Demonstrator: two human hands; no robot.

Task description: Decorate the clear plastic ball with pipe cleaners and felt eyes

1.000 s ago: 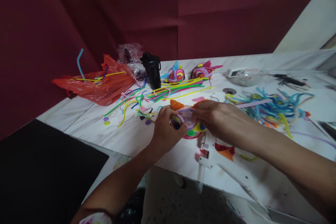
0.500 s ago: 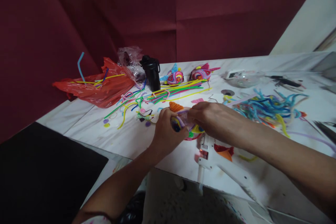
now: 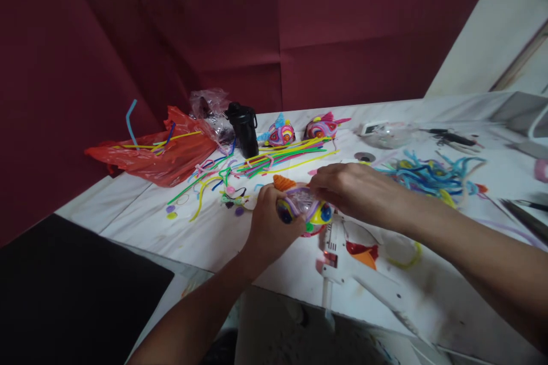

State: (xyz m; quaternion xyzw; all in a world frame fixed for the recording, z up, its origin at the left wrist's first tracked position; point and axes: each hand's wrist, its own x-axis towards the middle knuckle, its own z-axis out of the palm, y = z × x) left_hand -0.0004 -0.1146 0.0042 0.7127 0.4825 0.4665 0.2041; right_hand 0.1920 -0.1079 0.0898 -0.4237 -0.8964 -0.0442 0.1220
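A colourful fish-like craft piece [image 3: 319, 214] with blue round eyes, yellow and purple strips and an orange fin [image 3: 284, 183] is at the middle of the table's front part. My left hand [image 3: 274, 215] wraps round its left side, thumb across the front. At its upper right edge, my right hand [image 3: 338, 185] has its fingers bent together; its fingertips are partly hidden, and what they pinch cannot be made out. A white glue gun [image 3: 342, 265] with a lit red switch lies just right of and below the piece.
Pipe cleaners [image 3: 278, 161] lie behind the hands, near a black bottle [image 3: 243, 131], a red bag [image 3: 171, 154] and two finished-looking fish pieces [image 3: 281, 133]. Blue strips [image 3: 432, 174] and pliers [image 3: 456, 138] are at the right. The table edge [image 3: 295, 299] runs in front.
My right hand has shifted slightly off the craft piece's front, so its right eye and clear middle show more. The left hand keeps its hold. The view has shifted a little.
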